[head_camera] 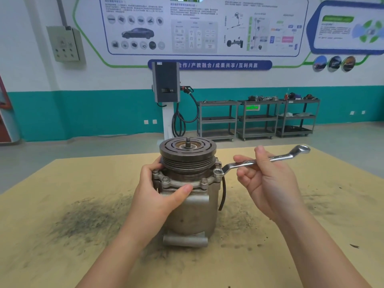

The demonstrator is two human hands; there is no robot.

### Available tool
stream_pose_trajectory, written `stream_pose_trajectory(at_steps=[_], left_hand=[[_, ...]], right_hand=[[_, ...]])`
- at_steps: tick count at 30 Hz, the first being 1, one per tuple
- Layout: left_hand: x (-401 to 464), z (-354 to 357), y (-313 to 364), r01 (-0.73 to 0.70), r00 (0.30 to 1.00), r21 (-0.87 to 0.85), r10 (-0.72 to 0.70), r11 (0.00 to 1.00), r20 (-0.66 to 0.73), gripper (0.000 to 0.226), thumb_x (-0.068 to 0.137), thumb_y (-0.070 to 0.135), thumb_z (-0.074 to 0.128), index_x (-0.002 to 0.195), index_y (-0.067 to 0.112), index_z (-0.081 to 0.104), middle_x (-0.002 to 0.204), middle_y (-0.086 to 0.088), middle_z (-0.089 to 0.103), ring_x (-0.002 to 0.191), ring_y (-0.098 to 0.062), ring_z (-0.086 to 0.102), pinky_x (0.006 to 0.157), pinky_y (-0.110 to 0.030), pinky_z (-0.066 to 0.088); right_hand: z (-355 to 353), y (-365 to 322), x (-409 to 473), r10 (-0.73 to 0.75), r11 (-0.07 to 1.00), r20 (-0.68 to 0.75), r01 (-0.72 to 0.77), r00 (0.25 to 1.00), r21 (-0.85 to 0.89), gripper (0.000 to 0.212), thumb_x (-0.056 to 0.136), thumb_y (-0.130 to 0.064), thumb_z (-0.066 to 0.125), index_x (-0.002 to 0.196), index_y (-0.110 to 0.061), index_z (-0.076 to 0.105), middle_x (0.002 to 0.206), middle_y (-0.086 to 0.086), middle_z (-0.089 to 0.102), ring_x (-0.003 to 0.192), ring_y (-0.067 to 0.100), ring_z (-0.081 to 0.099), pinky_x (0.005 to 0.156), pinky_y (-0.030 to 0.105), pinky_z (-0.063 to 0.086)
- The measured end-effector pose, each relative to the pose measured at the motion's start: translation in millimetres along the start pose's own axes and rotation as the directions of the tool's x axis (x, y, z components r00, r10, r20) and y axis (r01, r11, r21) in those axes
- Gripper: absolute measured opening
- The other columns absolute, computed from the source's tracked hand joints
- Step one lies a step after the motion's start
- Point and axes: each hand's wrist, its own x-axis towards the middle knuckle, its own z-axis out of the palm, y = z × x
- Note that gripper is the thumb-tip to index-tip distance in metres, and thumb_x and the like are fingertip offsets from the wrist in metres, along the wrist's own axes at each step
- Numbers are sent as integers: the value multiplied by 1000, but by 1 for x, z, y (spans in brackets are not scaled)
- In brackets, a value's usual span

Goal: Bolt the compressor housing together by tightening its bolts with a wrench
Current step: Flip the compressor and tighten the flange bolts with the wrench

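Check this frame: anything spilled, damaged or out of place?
Dark gritty debris is scattered over the tabletop around the compressor. A loose black hose dangles unattached at the compressor's right side.

In the middle of the frame my dull grey cast-metal compressor housing [192, 213] carries a darker, ridged grey pulley [187, 155] and pale silver bolts [165, 179]. The bright chrome ring wrench [262, 161] gleams at right. Below, the mustard-yellow tabletop [62, 235] is smudged with black grime. Across the top, a white wall has a teal lower band [93, 115].
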Motion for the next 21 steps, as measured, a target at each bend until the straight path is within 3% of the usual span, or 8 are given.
stream_pose_trajectory(at_steps=[7,12,15,19,21], left_hand=[[-1,0,3,13,1000,2,-13,1000,6,79,48,65,79,117,43,48,128,20,61,111,6,60,84,-14,49],[-2,1,5,30,1000,21,-30,999,1,80,46,68,77,116,46,45,133,19,58,119,0,57,101,-28,49],[-2,1,4,27,1000,37,-27,999,-2,78,47,69,77,115,48,44,133,19,58,119,1,57,99,-26,48],[-2,2,4,26,1000,51,-26,998,-5,78,48,72,76,115,49,44,134,19,57,122,-2,56,105,-35,47],[-2,2,4,24,1000,51,-23,998,-10,77,48,71,76,114,50,44,133,20,57,120,0,56,105,-32,47]], right_hand=[[-2,4,1,22,997,-37,-19,999,76,7,104,-8,37,100,-12,42,68,9,64,46,18,53,45,25,47],[9,0,8,-39,999,-39,38,998,-38,11,105,-8,35,98,-15,40,57,0,51,39,12,41,39,21,35],[10,-2,8,-47,996,-32,45,998,-82,14,105,-8,33,94,-14,39,56,-1,49,38,12,38,38,21,31],[9,9,-4,-208,975,-75,201,975,-100,15,105,-7,32,93,-14,37,58,-2,53,42,14,44,42,23,36],[10,16,-8,-283,957,-84,276,955,-88,16,105,-7,32,93,-14,39,58,-2,55,46,14,48,45,23,40]])
